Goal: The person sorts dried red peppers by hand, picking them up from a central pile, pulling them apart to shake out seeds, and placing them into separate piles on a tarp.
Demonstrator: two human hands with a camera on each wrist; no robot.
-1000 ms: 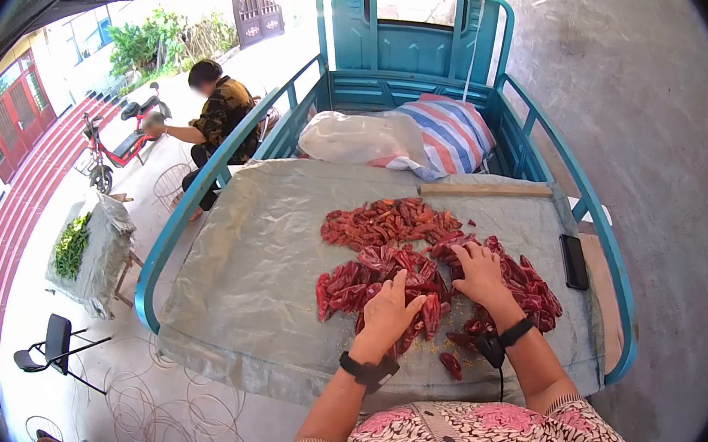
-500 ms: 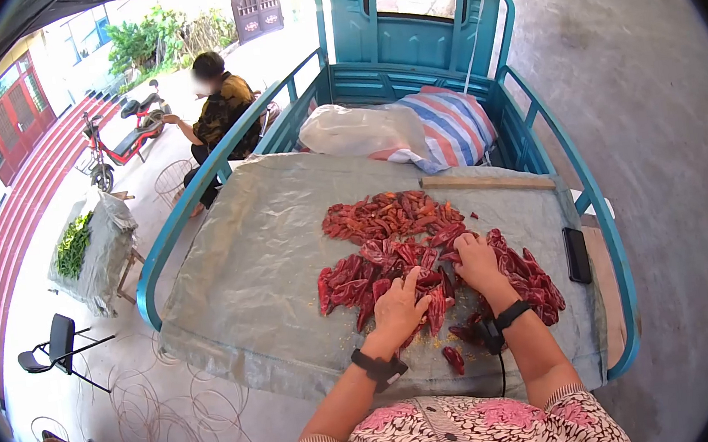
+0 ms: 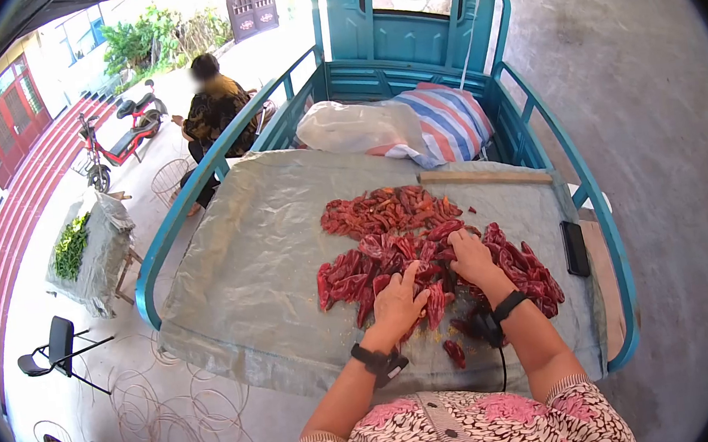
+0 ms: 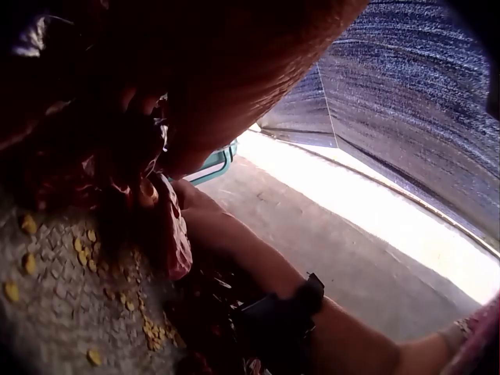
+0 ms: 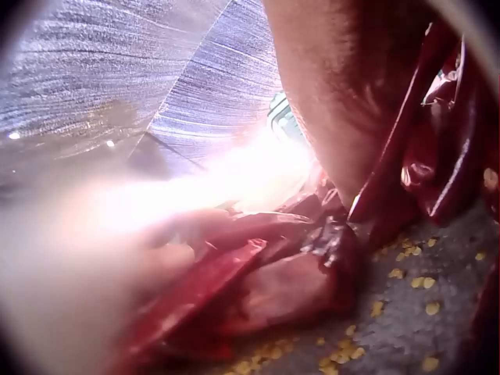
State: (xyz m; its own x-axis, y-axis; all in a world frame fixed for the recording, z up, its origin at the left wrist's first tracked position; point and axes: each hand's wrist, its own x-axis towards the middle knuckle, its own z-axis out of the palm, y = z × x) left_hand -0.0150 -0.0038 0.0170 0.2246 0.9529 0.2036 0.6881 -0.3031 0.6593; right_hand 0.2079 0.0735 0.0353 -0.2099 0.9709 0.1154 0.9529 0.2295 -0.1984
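On the sheet [image 3: 237, 259], the left hand [image 3: 396, 305] lies flat on the near peppers [image 3: 351, 277], likely to hold them down, while the right hand [image 3: 468, 254] digs in, its grip too hidden to tell.

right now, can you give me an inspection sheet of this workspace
surface: grey sheet spread over the teal cart, yellow seeds scattered on it
job's things: red chillies in a loose pile
clutter: black phone, wooden stick, striped bag, clear bag
hands: left hand and right hand both on the chillies; right fingers spread, left grip unclear
cables: black lead from the right wrist
surroundings: seated person, scooter, chair, wire coils
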